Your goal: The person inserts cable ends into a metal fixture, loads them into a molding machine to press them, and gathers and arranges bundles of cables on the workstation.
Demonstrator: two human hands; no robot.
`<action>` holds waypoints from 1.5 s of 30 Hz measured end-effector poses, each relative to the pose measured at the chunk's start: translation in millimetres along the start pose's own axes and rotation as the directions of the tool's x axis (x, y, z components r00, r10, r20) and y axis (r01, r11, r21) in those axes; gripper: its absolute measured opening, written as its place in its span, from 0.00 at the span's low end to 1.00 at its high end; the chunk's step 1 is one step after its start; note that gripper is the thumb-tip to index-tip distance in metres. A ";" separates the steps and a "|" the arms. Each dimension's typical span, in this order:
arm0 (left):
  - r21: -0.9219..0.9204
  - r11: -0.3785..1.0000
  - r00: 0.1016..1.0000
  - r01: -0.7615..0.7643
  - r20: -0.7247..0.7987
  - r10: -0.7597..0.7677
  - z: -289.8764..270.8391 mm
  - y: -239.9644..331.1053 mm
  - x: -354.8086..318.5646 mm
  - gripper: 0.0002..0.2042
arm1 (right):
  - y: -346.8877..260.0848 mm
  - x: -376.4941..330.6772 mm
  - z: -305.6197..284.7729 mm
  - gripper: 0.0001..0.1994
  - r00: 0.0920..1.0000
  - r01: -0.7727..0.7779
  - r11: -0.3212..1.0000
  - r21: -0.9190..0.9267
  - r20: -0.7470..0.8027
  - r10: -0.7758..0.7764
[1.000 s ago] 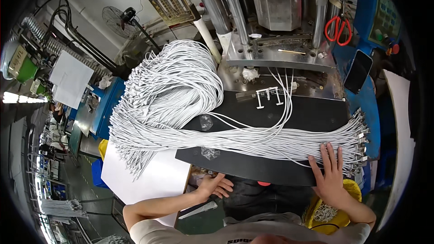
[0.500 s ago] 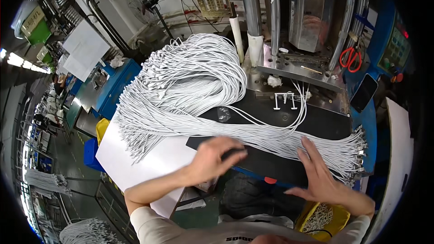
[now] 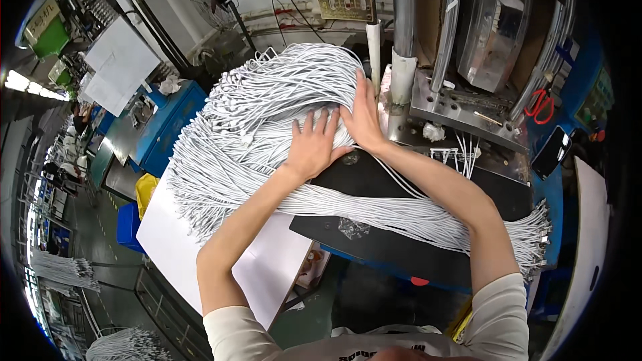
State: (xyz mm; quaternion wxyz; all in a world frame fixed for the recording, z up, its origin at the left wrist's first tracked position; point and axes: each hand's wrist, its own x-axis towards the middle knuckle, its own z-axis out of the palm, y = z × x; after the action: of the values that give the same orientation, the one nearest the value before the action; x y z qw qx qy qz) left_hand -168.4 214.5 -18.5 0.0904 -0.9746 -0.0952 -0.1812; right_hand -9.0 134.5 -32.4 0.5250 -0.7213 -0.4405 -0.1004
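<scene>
A thick coil of white cables (image 3: 284, 83) is heaped on the worktable, its many ends bunched toward the left. My left hand (image 3: 311, 148) lies spread and flat on the inner part of the heap. Against the coil's right-hand bend rests my right hand (image 3: 363, 119), its fingers stretched out along the cables. Below both hands a flatter bundle of white cables (image 3: 374, 209) runs across to the right, with connectors at its far right end; my right forearm crosses over part of it.
Behind stands a metal machine with upright posts and a steel block (image 3: 461, 110). Red-handled scissors (image 3: 539, 107) and a phone (image 3: 552, 152) are at the right. Crumpled clear plastic (image 3: 352, 228) lies on the black mat (image 3: 428, 261). A white board (image 3: 261, 261) covers the table's left part.
Both hands have moved up and away from me, from above the table's near edge onto the cable coil. More clear plastic shows on the mat. The view has shifted slightly.
</scene>
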 end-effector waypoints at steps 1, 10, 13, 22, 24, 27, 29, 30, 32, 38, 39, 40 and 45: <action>-0.008 1.000 1.000 0.012 0.016 -0.012 -0.1 2.0 1.0 0.47 | 2.4 0.0 -1.7 0.50 1.000 0.022 0.999 -0.023 -0.011 -0.023; -0.058 0.998 1.000 -0.014 -0.018 0.013 8.0 -16.6 2.1 0.43 | -31.5 -27.3 -82.6 0.49 0.899 0.065 0.995 -0.071 0.437 -0.028; -0.198 0.980 0.998 -0.025 -0.063 0.013 -29.5 2.5 -11.4 0.33 | -89.5 -118.9 -218.0 0.51 0.760 0.337 0.921 -0.193 0.633 -0.146; -0.351 0.892 0.957 -0.285 -0.162 0.242 -40.3 29.1 -68.6 0.12 | -78.9 -252.9 -377.7 0.48 0.881 0.139 0.549 -0.824 0.357 0.312; -0.301 0.878 0.922 -0.372 -0.226 0.313 -36.0 19.9 -38.2 0.10 | -65.8 -244.1 -374.7 0.47 0.886 0.160 0.553 -0.818 0.366 0.284; -0.236 0.860 0.879 -0.452 -0.283 0.384 -27.6 10.6 -11.8 0.08 | -43.7 -234.0 -368.1 0.45 0.905 0.155 0.552 -0.819 0.342 0.253; -0.225 0.868 0.885 -0.444 -0.264 0.384 -20.1 9.8 -4.8 0.07 | -39.4 -232.1 -371.4 0.44 0.915 0.156 0.544 -0.824 0.328 0.234; -0.221 0.867 0.883 -0.445 -0.269 0.385 -19.7 8.7 -7.1 0.07 | -39.3 -232.4 -374.2 0.43 0.910 0.173 0.580 -0.796 0.354 0.214; -0.241 0.863 0.885 -0.443 -0.268 0.380 -28.0 9.9 -14.8 0.05 | -42.6 -232.1 -376.7 0.41 0.901 0.197 0.650 -0.734 0.396 0.175; -0.374 0.869 0.892 -0.325 -0.427 0.150 -60.4 60.8 -12.6 0.05 | -44.4 -198.3 -383.4 0.38 0.949 -0.221 0.972 -0.074 0.214 0.232; -0.476 0.821 0.879 -0.316 -0.473 0.064 -69.3 85.4 -13.9 0.06 | -41.9 -187.7 -379.2 0.37 0.911 -0.412 0.874 0.258 0.112 0.397; -0.504 0.756 0.861 -0.418 -0.485 0.153 -82.8 113.8 -16.6 0.07 | -40.2 -169.8 -375.0 0.36 0.809 -0.586 0.746 0.315 0.178 0.560; -0.402 0.274 0.455 -0.874 -0.476 0.753 -94.6 213.9 -35.7 0.17 | -11.6 -107.8 -327.4 0.31 0.543 -0.825 0.161 0.542 0.681 0.491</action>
State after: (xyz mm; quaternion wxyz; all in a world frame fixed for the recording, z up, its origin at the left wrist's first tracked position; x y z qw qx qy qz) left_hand -186.1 -17.4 24.8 -0.1339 -0.8322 0.4906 -0.2208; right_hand 22.7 -198.9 50.2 0.6958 -0.5002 -0.1463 0.4942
